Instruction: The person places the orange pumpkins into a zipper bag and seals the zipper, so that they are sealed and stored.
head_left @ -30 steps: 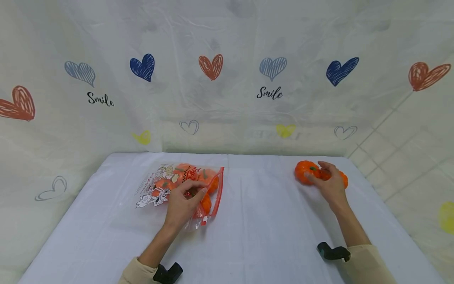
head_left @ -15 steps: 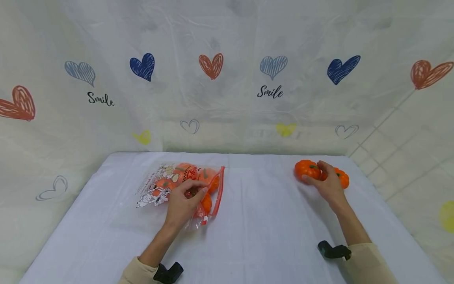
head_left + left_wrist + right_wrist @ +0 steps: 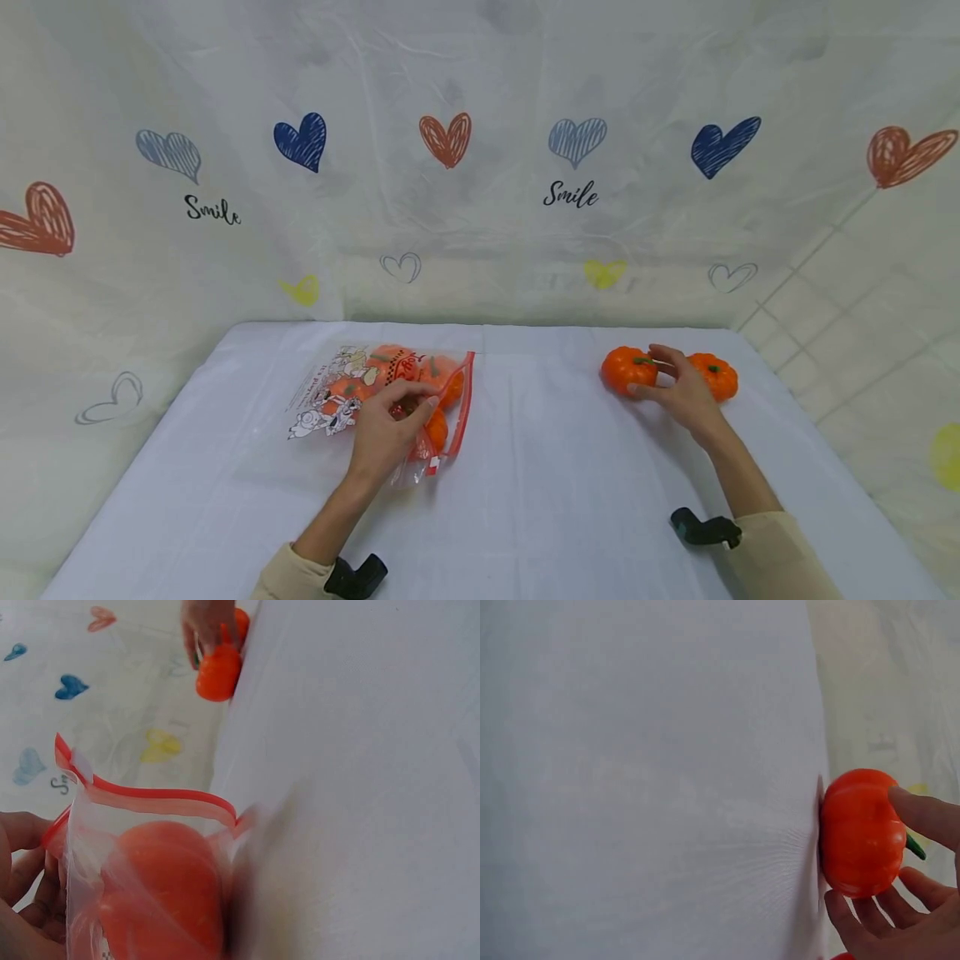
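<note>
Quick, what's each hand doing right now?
Left hand: pinching the clear bag by its open edge.
Right hand: holding an orange pumpkin between thumb and fingers.

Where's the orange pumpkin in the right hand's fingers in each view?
Head: pumpkin right of centre, at the right hand.
Left wrist: pumpkin near the top, just left of centre.
Right wrist: pumpkin at right, just below mid-height.
Shared landmark: the right hand holding it.

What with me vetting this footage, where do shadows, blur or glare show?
Head: even light, soft shadow on the cloth near the right hand; left wrist: blurred shadow beside the bag, distant right hand soft; right wrist: mild shine on the orange pumpkin.
</note>
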Tool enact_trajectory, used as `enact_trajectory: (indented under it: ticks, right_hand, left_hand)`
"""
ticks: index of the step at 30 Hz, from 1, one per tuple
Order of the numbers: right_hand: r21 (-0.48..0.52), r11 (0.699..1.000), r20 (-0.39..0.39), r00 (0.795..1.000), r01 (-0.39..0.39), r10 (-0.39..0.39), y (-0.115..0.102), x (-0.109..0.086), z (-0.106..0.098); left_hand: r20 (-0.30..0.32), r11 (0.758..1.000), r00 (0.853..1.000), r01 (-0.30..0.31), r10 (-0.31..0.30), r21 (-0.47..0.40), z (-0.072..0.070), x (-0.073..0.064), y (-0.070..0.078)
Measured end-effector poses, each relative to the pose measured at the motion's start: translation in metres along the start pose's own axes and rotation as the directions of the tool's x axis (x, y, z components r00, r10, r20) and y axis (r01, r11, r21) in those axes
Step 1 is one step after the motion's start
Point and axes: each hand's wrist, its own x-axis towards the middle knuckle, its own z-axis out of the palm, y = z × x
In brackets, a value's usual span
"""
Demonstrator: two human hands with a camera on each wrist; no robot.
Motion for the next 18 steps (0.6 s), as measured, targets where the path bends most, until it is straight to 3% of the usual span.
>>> enact_trajectory:
  ticks: [18]
  right_hand:
    - [-0.014,0.999,0.044,0.998,-0.051,0.051,0.0012,0.0047,0.0033]
  left_hand:
    - [0.001,1.0,1.0,0.001,-0.001,-0.005,-0.0001,-0.0008,-0.0005]
